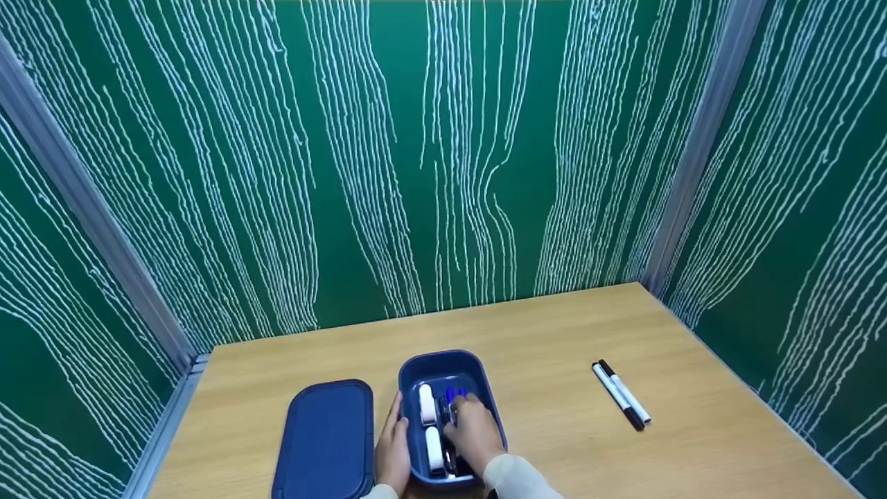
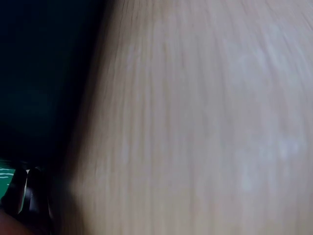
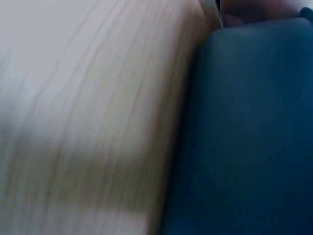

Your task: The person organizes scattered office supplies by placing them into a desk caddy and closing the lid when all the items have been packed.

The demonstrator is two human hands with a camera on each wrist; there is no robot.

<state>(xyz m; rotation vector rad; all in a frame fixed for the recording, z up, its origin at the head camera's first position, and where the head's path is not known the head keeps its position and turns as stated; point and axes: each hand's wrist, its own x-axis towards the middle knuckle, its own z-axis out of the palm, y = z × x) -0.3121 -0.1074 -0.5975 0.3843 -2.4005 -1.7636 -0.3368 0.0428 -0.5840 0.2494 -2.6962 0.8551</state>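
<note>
In the head view a dark blue, deep rectangular box stands on the table with its top off. My left hand rests against its left outer wall, fingers fairly straight. Over the box's right wall my right hand reaches inside, fingers bent down beside blue-ended pens. Its fingertips are hidden among the contents, so I cannot tell whether they grip a pen. Two white rounded blocks lie in a row along the box's left half. In the right wrist view the box's outer wall fills the right side.
A matching blue lid lies flat left of the box. Two white markers with black ends lie side by side on the wooden table to the right. Green panels with white wavy lines enclose the table's back and sides.
</note>
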